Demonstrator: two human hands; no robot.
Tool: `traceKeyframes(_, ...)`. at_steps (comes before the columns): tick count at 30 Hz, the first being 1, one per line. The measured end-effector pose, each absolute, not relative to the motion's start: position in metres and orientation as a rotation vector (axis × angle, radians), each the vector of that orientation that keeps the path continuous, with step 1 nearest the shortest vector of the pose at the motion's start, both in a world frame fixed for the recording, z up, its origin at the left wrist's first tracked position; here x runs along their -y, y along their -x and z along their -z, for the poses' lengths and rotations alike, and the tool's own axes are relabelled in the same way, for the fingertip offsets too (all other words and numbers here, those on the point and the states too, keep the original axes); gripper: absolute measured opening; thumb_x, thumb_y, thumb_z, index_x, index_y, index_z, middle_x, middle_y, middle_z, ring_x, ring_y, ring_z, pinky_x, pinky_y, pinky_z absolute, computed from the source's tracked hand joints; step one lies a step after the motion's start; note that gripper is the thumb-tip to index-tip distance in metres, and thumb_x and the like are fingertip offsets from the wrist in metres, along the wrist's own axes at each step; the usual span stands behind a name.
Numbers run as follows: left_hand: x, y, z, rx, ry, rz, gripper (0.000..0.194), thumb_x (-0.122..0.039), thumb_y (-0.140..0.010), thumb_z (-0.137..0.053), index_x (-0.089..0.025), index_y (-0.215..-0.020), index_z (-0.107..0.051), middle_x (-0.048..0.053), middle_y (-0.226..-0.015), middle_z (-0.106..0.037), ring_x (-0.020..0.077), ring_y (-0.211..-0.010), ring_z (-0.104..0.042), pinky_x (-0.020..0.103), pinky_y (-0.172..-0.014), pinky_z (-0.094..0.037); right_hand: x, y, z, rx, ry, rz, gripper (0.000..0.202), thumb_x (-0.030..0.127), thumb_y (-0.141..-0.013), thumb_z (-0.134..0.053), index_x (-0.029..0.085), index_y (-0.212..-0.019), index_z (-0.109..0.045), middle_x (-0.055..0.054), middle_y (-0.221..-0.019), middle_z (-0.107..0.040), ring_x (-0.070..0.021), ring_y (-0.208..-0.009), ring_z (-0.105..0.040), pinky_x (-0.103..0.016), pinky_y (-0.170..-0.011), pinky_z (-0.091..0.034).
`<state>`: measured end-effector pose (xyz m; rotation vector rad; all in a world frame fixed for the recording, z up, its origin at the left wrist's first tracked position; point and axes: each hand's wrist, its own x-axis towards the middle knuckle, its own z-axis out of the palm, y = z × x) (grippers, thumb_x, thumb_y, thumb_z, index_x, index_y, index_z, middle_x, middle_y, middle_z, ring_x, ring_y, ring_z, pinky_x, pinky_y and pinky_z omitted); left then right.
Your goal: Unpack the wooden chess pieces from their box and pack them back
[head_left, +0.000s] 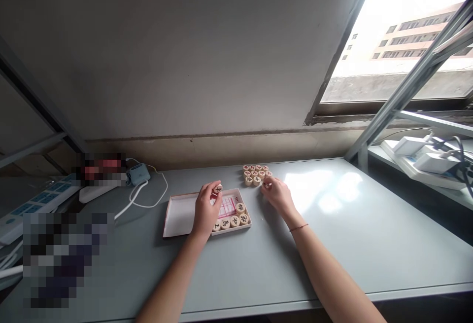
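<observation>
My left hand (207,208) pinches a round wooden piece (218,189) with a dark character, held above an open shallow box. Inside the box (244,200) lie several round pieces (235,221) along its near and right sides, and a white sheet with pink lines (227,207). The box's white lid (180,214) lies to the left, partly behind my left hand. My right hand (275,193) has its fingers closed at the near right corner of a group of wooden pieces (254,173) set in rows; a piece shows partly at its fingertips.
Power strips (39,199), white cables and a blue adapter (138,173) are at the left. On the right, a shelf (424,170) carries white plugs and cables. A wall stands behind the desk (258,273), with a window (399,52) at upper right.
</observation>
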<state>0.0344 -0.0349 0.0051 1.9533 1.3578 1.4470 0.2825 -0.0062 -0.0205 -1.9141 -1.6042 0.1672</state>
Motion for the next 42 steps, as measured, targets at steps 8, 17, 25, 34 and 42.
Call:
traceKeyframes(8,0.041,-0.038,-0.007,-1.334,-2.320,-1.268,0.024,-0.027,-0.090,-0.055,-0.020,-0.112,-0.060,0.004,-0.087,-0.066,0.0164,-0.075,-0.062,0.029,-0.072,-0.052,0.037,-0.216,-0.010,1.700,1.338,-0.262,0.018,0.035,-0.088,-0.051,0.019,-0.090,-0.059,-0.007,-0.086,-0.065,-0.0177,-0.075,-0.059,-0.028,-0.066,-0.047)
traceKeyframes(17,0.039,-0.038,-0.004,-1.296,-2.413,-1.187,0.035,-0.024,-0.088,-0.057,-0.023,-0.123,-0.053,0.003,-0.090,-0.065,0.0181,-0.083,-0.064,0.032,-0.078,-0.053,0.041,-0.207,-0.013,1.679,1.257,-0.467,0.024,0.033,-0.085,-0.053,0.020,-0.102,-0.063,-0.008,-0.097,-0.070,-0.0167,-0.076,-0.065,-0.027,-0.063,-0.052)
traceKeyframes(25,0.038,-0.032,-0.005,-1.328,-2.377,-1.135,0.039,-0.021,-0.089,-0.051,-0.024,-0.128,-0.048,0.002,-0.090,-0.064,0.0171,-0.083,-0.063,0.033,-0.078,-0.053,0.015,-0.279,0.003,1.542,1.966,-0.219,0.025,0.027,-0.081,-0.052,0.024,-0.104,-0.062,-0.004,-0.099,-0.071,-0.0221,-0.084,-0.067,-0.029,-0.065,-0.045)
traceKeyframes(34,0.037,-0.033,-0.001,-1.333,-2.328,-1.109,0.039,-0.022,-0.087,-0.051,-0.024,-0.127,-0.050,0.001,-0.088,-0.066,0.0160,-0.079,-0.064,0.031,-0.076,-0.053,0.010,-0.282,0.016,1.668,1.995,-0.129,0.024,0.024,-0.078,-0.051,0.024,-0.100,-0.061,-0.004,-0.090,-0.069,-0.0177,-0.069,-0.059,-0.025,-0.057,-0.035)
traceKeyframes(42,0.037,-0.031,-0.003,-1.355,-2.330,-1.060,0.037,-0.021,-0.087,-0.051,-0.023,-0.125,-0.050,0.001,-0.088,-0.067,0.0166,-0.081,-0.064,0.031,-0.077,-0.052,0.007,-0.285,0.019,1.639,2.011,-0.120,0.023,0.025,-0.080,-0.051,0.023,-0.101,-0.060,-0.004,-0.088,-0.069,-0.0172,-0.067,-0.058,-0.025,-0.055,-0.034)
